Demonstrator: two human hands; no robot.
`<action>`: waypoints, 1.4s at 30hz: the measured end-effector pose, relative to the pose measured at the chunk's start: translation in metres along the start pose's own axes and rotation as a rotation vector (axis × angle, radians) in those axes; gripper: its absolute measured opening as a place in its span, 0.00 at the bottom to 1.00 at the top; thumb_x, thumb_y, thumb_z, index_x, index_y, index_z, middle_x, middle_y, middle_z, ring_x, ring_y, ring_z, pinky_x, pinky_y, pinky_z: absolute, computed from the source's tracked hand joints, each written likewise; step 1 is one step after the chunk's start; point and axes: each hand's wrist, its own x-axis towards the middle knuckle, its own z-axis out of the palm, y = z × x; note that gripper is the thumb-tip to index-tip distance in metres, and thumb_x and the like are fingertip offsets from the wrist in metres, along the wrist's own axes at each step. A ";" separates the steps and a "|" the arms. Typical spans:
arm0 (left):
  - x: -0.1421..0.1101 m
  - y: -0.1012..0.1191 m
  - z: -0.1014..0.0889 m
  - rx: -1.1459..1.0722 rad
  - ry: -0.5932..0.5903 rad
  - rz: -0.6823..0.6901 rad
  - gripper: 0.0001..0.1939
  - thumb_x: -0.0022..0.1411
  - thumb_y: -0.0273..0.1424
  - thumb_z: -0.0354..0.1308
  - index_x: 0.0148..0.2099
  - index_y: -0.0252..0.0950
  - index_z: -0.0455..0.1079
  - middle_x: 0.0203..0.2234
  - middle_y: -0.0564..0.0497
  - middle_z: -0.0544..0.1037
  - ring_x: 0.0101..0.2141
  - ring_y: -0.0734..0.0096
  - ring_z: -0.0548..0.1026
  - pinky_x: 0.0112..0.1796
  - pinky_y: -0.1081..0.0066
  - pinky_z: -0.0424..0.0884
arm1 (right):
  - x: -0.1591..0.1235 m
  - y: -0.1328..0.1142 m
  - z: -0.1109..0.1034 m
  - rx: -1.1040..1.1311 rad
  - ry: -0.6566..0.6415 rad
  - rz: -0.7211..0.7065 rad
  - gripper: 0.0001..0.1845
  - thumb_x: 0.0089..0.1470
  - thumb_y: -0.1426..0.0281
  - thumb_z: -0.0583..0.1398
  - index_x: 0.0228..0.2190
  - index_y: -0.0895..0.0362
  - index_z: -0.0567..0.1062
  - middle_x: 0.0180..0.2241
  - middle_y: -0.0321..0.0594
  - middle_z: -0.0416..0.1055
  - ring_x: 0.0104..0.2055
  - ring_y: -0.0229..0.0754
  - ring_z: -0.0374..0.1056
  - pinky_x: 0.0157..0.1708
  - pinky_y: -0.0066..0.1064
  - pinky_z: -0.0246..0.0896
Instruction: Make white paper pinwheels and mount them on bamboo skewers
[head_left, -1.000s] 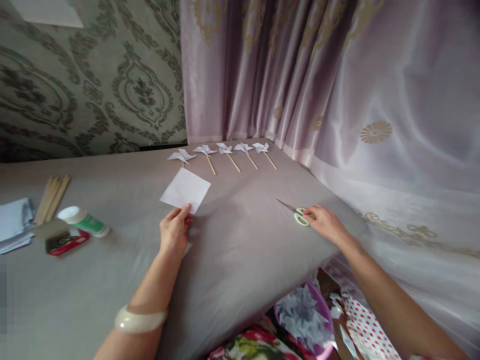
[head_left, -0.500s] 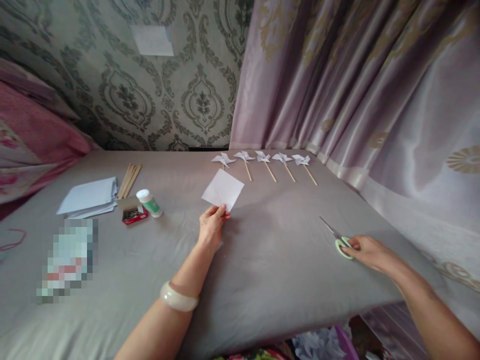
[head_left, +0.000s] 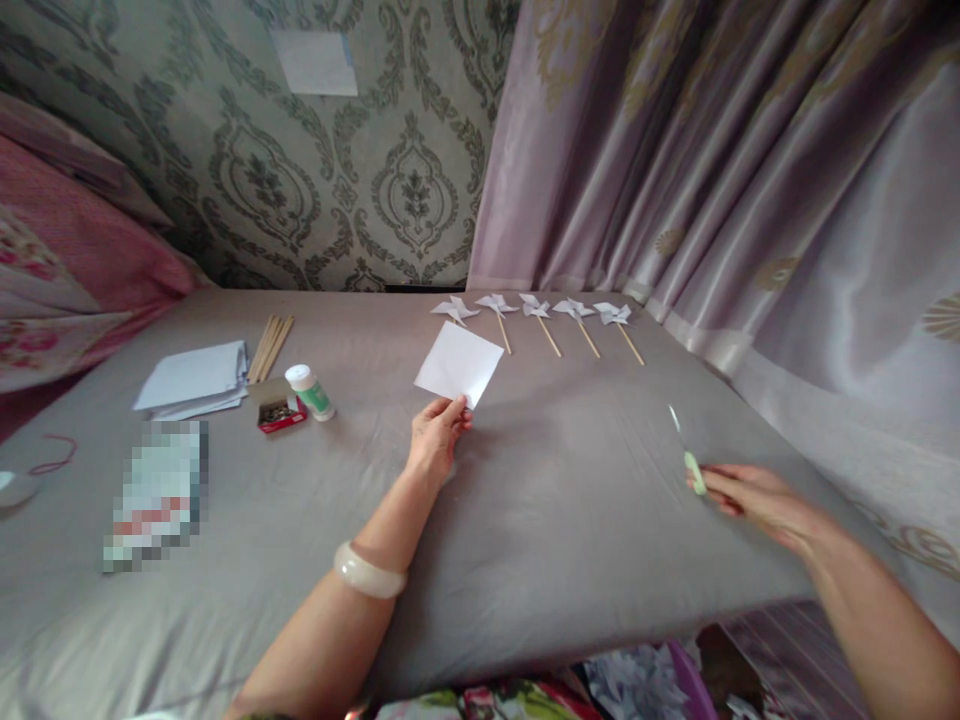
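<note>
Pinching a white paper square near its lower corner, the thumb and fingers of the person's left hand hold it tilted above the grey cloth, in front of the leftmost pinwheel. The fingers of the right hand are closed round the pale green handles of the scissors, well apart from the paper on the right, the point directed away from the person. The scissors appear nearly edge-on, so whether the blades are parted is hard to tell.

A pale bangle circles the left forearm. Beyond the hands, five paper pinwheels on thin sticks lie in a row near the far edge. To the left, a white-capped bottle with a green label stands just beside an open red box of small metal pieces. Behind the box lie some wooden sticks, next to a stack of white sheets. Patterned wallpaper rises at the back, meeting a lilac curtain that runs along the right.
</note>
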 end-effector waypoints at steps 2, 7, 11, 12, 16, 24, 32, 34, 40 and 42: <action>-0.001 -0.001 0.002 0.001 -0.026 0.006 0.18 0.34 0.36 0.72 0.23 0.31 0.69 0.18 0.53 0.71 0.21 0.79 0.69 0.23 0.77 0.66 | -0.003 -0.008 0.017 0.270 -0.049 0.046 0.21 0.29 0.57 0.71 0.22 0.59 0.76 0.22 0.39 0.68 0.18 0.29 0.52 0.14 0.22 0.47; 0.002 -0.001 0.003 0.004 -0.032 0.018 0.17 0.34 0.34 0.73 0.23 0.30 0.70 0.18 0.53 0.71 0.21 0.79 0.69 0.23 0.78 0.66 | -0.002 -0.053 0.075 0.615 -0.333 -0.047 0.20 0.32 0.60 0.72 0.21 0.59 0.71 0.24 0.35 0.65 0.17 0.24 0.44 0.12 0.20 0.40; 0.003 0.008 0.007 0.003 0.008 0.042 0.15 0.37 0.31 0.72 0.23 0.30 0.69 0.18 0.53 0.71 0.21 0.80 0.69 0.24 0.78 0.66 | 0.001 -0.107 0.118 0.675 -0.502 -0.154 0.20 0.31 0.60 0.72 0.23 0.59 0.73 0.25 0.35 0.68 0.17 0.23 0.44 0.12 0.21 0.38; 0.003 0.011 0.009 0.004 0.018 0.052 0.14 0.38 0.31 0.71 0.23 0.30 0.69 0.18 0.53 0.71 0.21 0.80 0.69 0.24 0.78 0.66 | 0.000 -0.120 0.127 0.672 -0.537 -0.199 0.20 0.32 0.60 0.72 0.24 0.59 0.73 0.25 0.34 0.67 0.17 0.23 0.45 0.12 0.21 0.38; -0.001 0.022 0.024 -0.007 0.050 0.096 0.13 0.40 0.30 0.70 0.23 0.30 0.69 0.17 0.53 0.70 0.21 0.80 0.69 0.24 0.78 0.66 | -0.006 -0.154 0.161 0.651 -0.548 -0.334 0.24 0.34 0.53 0.70 0.20 0.59 0.69 0.21 0.32 0.65 0.15 0.24 0.46 0.12 0.22 0.36; -0.014 0.030 0.035 -0.074 0.055 0.139 0.17 0.36 0.34 0.72 0.24 0.30 0.69 0.18 0.55 0.70 0.21 0.81 0.68 0.23 0.80 0.63 | -0.020 -0.141 0.194 0.383 -0.427 -0.343 0.34 0.38 0.36 0.57 0.23 0.57 0.66 0.19 0.32 0.63 0.16 0.29 0.50 0.16 0.26 0.44; -0.026 0.022 0.029 -0.039 0.052 0.102 0.15 0.38 0.34 0.71 0.23 0.31 0.70 0.18 0.54 0.71 0.20 0.83 0.66 0.23 0.80 0.61 | -0.029 -0.135 0.198 -0.013 -0.533 -0.545 0.36 0.48 0.36 0.47 0.28 0.58 0.68 0.23 0.35 0.62 0.26 0.36 0.56 0.25 0.28 0.51; -0.030 0.021 0.028 -0.029 0.051 0.087 0.15 0.38 0.34 0.71 0.23 0.31 0.70 0.19 0.53 0.71 0.21 0.82 0.66 0.23 0.80 0.61 | -0.031 -0.135 0.201 -0.027 -0.550 -0.550 0.37 0.48 0.36 0.47 0.27 0.59 0.68 0.22 0.34 0.61 0.25 0.36 0.56 0.25 0.28 0.50; -0.038 0.023 0.029 -0.015 0.047 0.038 0.15 0.38 0.35 0.71 0.23 0.30 0.70 0.19 0.52 0.72 0.22 0.81 0.68 0.23 0.80 0.62 | -0.037 -0.138 0.200 0.012 -0.579 -0.518 0.38 0.44 0.34 0.49 0.24 0.59 0.68 0.20 0.33 0.58 0.23 0.34 0.53 0.23 0.28 0.48; -0.038 0.023 0.028 -0.006 0.057 0.022 0.15 0.38 0.35 0.71 0.23 0.30 0.71 0.20 0.52 0.72 0.22 0.81 0.68 0.24 0.80 0.63 | -0.037 -0.137 0.200 0.030 -0.584 -0.514 0.38 0.44 0.35 0.50 0.24 0.59 0.68 0.20 0.33 0.58 0.23 0.34 0.53 0.22 0.28 0.47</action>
